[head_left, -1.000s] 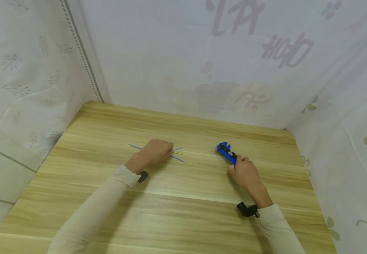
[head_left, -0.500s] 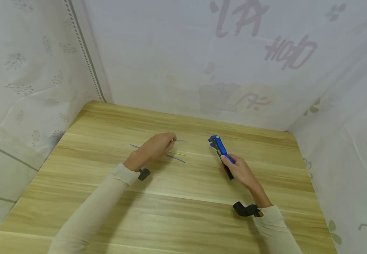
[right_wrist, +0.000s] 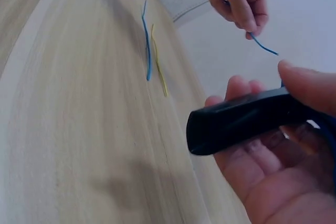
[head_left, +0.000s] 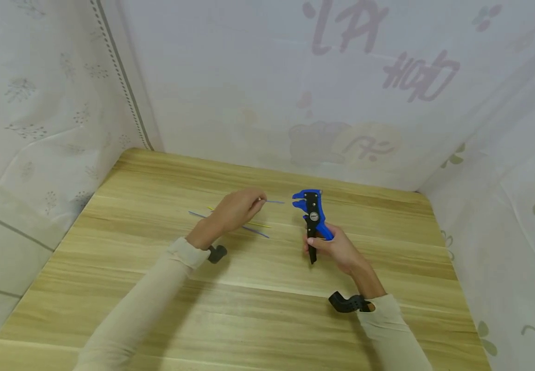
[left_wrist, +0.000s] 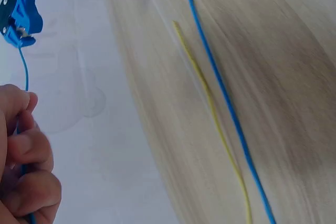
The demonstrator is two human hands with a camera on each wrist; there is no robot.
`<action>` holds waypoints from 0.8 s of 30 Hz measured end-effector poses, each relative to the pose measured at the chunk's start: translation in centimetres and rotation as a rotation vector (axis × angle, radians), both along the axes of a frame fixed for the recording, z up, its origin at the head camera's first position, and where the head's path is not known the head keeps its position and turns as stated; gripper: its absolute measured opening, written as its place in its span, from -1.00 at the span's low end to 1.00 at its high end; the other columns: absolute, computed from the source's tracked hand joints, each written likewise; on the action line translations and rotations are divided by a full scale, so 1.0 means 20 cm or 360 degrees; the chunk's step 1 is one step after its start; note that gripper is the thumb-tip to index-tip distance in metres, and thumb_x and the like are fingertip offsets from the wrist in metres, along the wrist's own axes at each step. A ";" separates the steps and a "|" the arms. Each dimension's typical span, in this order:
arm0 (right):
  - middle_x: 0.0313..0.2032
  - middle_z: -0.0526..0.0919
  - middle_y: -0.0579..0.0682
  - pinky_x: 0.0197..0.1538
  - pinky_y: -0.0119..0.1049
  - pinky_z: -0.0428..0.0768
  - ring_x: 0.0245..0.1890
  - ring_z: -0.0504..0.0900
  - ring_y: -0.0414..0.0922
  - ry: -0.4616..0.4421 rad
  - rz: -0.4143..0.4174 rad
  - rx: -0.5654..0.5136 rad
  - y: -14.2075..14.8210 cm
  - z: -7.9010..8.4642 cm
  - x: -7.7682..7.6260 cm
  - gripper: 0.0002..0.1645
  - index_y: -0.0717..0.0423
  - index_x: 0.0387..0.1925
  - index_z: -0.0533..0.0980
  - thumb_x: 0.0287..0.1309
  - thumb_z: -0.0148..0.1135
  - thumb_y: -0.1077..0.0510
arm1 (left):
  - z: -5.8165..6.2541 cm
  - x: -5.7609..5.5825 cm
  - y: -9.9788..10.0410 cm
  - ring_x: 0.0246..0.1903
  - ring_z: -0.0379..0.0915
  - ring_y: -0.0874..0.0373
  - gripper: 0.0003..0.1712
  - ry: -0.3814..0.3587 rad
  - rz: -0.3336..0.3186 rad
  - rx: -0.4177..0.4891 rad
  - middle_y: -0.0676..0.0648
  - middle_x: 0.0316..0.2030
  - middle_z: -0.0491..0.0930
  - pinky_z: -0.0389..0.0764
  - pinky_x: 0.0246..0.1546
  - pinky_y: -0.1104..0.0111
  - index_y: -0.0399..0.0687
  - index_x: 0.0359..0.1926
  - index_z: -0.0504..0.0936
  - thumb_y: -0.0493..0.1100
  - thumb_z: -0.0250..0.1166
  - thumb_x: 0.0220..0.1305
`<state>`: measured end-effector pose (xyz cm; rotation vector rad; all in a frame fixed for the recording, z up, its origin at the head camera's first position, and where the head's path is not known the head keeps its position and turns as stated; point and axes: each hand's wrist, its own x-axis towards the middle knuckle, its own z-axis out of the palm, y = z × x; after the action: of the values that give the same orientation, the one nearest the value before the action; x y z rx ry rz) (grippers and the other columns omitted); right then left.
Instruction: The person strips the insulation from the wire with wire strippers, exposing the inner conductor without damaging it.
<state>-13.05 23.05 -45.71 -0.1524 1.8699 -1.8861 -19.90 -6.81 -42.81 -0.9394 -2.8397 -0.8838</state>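
My left hand (head_left: 237,210) pinches a thin blue wire (head_left: 275,202) above the table, one end sticking out to the right past the fingertips. My right hand (head_left: 340,251) holds a blue and black wire stripper (head_left: 314,208) by its handles. The tool stands head up, its notched blue jaws apart and facing the wire. A short gap separates wire end and jaws in the head view. In the left wrist view the wire tip overlaps the tool's head. The right wrist view shows the black handle (right_wrist: 236,121) lying across my fingers, with the thumb over it.
Below my left hand, another blue wire (left_wrist: 226,95) and a yellow wire (left_wrist: 205,85) lie side by side on the wood-grain table (head_left: 267,319). Printed white sheeting (head_left: 230,93) hangs behind the table and at both sides. Each wrist wears a black mount (head_left: 348,303).
My left hand has lifted one blue wire off the table and moved right and away from me. My right hand has turned the wire stripper upright and brought it left toward the wire.
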 end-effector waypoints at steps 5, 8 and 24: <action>-0.15 0.54 0.24 0.09 0.07 0.60 -0.18 0.67 0.09 -0.0006 0.0034 -0.0085 -0.03 0.00 0.01 -0.39 0.37 0.27 0.28 0.28 0.27 0.25 | 0.02 -0.01 0.03 -0.33 0.58 0.17 -0.78 0.0017 0.0044 0.0047 -0.02 -0.27 0.68 0.60 -0.30 0.28 -0.11 -0.10 0.66 -0.12 0.12 0.49; -0.17 0.56 0.19 0.07 0.01 0.62 -0.21 0.67 0.03 -0.0020 0.0043 -0.0111 -0.04 -0.01 0.01 -0.37 0.41 0.28 0.24 0.29 0.26 0.27 | 0.04 0.00 0.04 -0.35 0.59 0.16 -0.78 0.0049 0.0033 0.0058 -0.03 -0.28 0.69 0.60 -0.32 0.27 -0.12 -0.11 0.66 -0.12 0.14 0.48; -0.15 0.55 0.25 0.06 -0.04 0.63 -0.24 0.69 -0.04 -0.0043 0.0063 -0.0147 -0.06 0.01 0.01 -0.31 0.37 0.33 0.23 0.29 0.28 0.20 | 0.10 0.01 0.10 -0.36 0.54 0.16 -0.80 0.0100 -0.0031 0.0106 -0.03 -0.31 0.66 0.58 -0.30 0.30 -0.16 -0.14 0.69 -0.17 0.17 0.46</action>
<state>-12.86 21.91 -45.46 -0.1918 1.7505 -1.9389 -19.78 -4.76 -40.83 -0.9711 -2.7353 -0.9274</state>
